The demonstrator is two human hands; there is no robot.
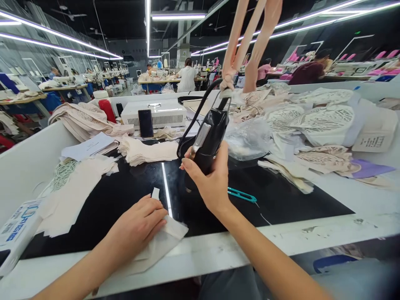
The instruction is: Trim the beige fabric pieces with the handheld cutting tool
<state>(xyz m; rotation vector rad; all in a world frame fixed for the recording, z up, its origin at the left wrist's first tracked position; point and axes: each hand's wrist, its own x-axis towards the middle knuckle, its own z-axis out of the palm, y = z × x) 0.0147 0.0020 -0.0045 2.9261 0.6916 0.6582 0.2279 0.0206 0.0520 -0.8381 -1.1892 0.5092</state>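
My right hand (212, 179) is wrapped round a black corded hand-held electric tool (211, 135) with a metal lever on its side. Pink elastic straps (239, 41) hold the tool from above, and it stands nearly upright over the black mat. Lower and to the left, my left hand (140, 221) is closed over a thin beige fabric piece (168, 233) at the table's front edge, its fingers pressed together. A small white tab (155, 193) pokes out beyond those fingers. The thumb of that hand is hidden.
Stacked beige fabric strips (75, 191) lie left, with more (148, 152) behind. A teal thread snipper (242, 194) rests right of the tool. At the back stand a phone (146, 123) and a white machine box (154, 113). Lace cups (325, 121) are heaped right.
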